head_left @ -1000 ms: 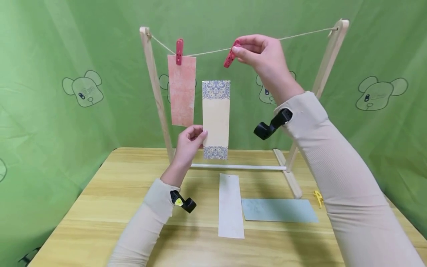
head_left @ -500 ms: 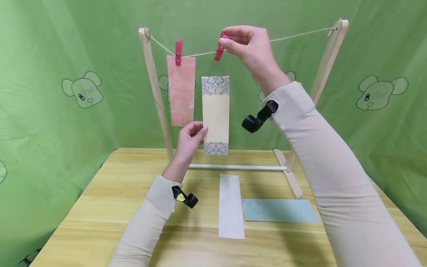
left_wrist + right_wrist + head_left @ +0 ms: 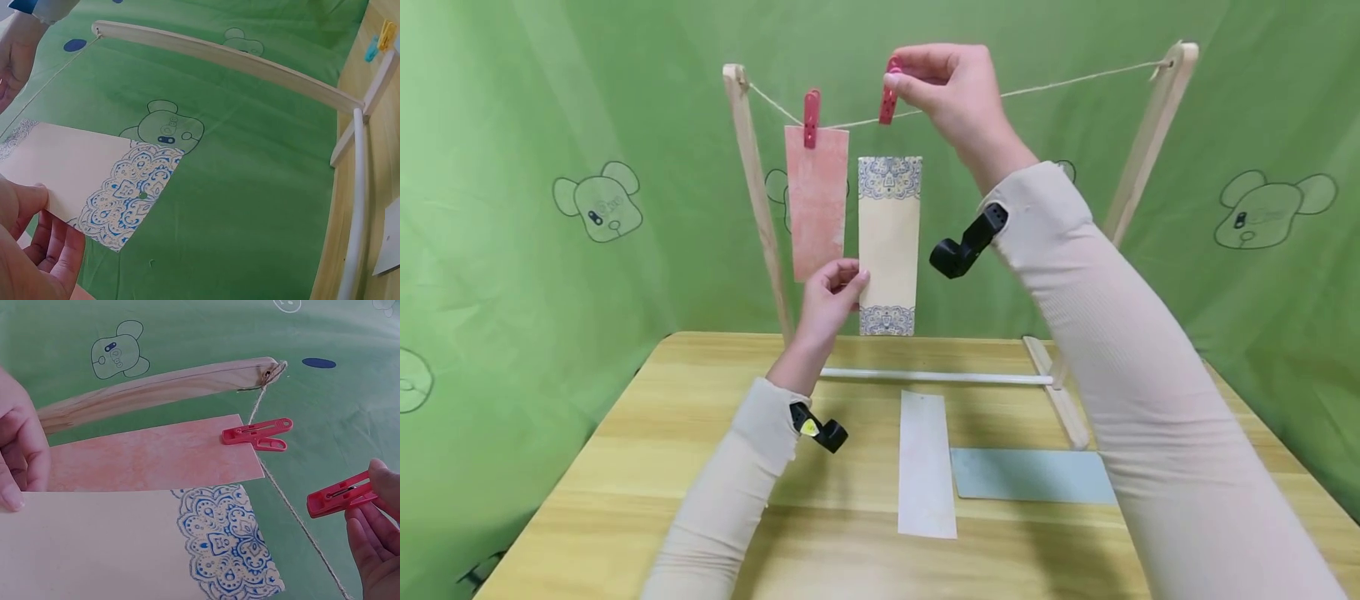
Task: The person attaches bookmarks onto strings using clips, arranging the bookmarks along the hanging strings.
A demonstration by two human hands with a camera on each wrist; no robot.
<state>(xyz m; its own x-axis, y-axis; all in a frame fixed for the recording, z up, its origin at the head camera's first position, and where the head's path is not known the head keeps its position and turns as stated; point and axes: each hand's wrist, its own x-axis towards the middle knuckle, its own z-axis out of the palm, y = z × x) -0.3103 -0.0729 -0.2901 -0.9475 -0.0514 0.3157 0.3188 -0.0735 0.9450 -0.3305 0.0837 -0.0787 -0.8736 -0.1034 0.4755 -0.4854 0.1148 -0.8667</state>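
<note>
My left hand (image 3: 830,302) pinches a cream bookmark (image 3: 889,250) by its left edge, low down, and holds it upright below the string (image 3: 1052,84). Blue lacy patterns cover both ends of the bookmark, and a small hole shows near its lower end in the left wrist view. Between thumb and fingers, my right hand (image 3: 951,83) pinches a red clothespin (image 3: 340,495), its nose pointing down at the string just above the bookmark. To the left, another red clothespin (image 3: 257,434) clips a pink bookmark (image 3: 817,204) to the string.
Two wooden posts (image 3: 1153,137) carry the string, joined low down by a white rod (image 3: 940,377). A white bookmark (image 3: 927,467) and a light-blue one (image 3: 1033,476) lie on the wooden table (image 3: 625,467). Yellow and blue clothespins (image 3: 386,34) appear in the left wrist view.
My right hand has moved left and up with the red clothespin, which now stands more upright. My left hand has raised the cream bookmark closer to the string.
</note>
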